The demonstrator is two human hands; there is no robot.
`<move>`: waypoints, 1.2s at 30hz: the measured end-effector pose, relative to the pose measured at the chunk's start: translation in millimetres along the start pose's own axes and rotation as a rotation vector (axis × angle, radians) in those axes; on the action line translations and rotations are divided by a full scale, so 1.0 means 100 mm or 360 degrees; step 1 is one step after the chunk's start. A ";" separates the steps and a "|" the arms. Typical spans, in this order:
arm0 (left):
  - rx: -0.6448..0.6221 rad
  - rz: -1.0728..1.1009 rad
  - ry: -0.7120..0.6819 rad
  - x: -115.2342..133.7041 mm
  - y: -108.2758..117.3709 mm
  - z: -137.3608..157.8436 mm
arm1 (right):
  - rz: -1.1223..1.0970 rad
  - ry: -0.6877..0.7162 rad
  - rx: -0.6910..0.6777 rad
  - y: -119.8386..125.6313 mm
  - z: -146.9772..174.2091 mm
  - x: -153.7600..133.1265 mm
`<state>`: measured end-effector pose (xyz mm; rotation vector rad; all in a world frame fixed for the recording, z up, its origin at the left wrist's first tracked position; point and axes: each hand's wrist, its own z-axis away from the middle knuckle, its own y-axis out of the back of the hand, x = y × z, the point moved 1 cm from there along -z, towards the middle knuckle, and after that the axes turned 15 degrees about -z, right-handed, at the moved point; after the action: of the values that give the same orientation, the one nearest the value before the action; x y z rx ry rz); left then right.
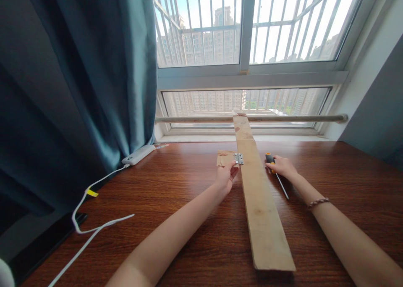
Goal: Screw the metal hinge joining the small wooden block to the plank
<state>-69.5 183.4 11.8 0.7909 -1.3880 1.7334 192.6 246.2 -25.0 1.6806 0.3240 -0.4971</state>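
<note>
A long pale wooden plank point(262, 203) runs away from me over the dark tabletop, its far end raised at the window rail. At the plank's left edge a metal hinge point(239, 159) joins it to a small wooden board point(223, 158). My left hand point(226, 178) is closed on the near edge of that small board, thumb beside the hinge. Right of the plank, my right hand point(284, 167) grips a screwdriver point(282, 186) by its black and orange handle. The shaft points back toward me, apart from the plank. Whether screws sit in the hinge is too small to tell.
A brown wood-grain table point(176, 203) spreads under everything. At the left lie a white power strip point(138, 154) and a white cable point(82, 198) with a yellow tag. A blue curtain point(103, 68) hangs there. A horizontal rail point(292, 119) crosses before the window.
</note>
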 end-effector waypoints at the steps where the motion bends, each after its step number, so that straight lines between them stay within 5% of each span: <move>1: -0.0001 0.0000 -0.0002 0.00 0.00 0.00 | -0.0001 -0.0006 0.0000 0.00 -0.01 0.01; 18: 0.0002 0.0001 0.0016 0.00 0.00 -0.02 | -0.0050 -0.0091 0.0016 0.01 0.00 0.01; 23: 0.0010 -0.0005 0.0029 0.00 0.00 -0.02 | -0.0158 -0.0191 0.0335 0.18 0.01 -0.10; 26: 0.0005 -0.0002 0.0018 0.00 -0.01 0.00 | -0.0465 -0.0041 0.0542 0.33 0.07 -0.33; 31: -0.0012 0.0014 0.0009 0.01 -0.02 0.00 | -0.1168 0.0534 0.0200 0.29 0.36 -0.99; 36: -0.0057 -0.0018 0.0016 -0.01 -0.02 -0.03 | -0.1274 0.0637 -0.0158 0.09 0.62 -1.45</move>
<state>-67.7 186.0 11.4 0.7686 -1.4013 1.6971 62.2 193.6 47.7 1.5000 1.3191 -0.7044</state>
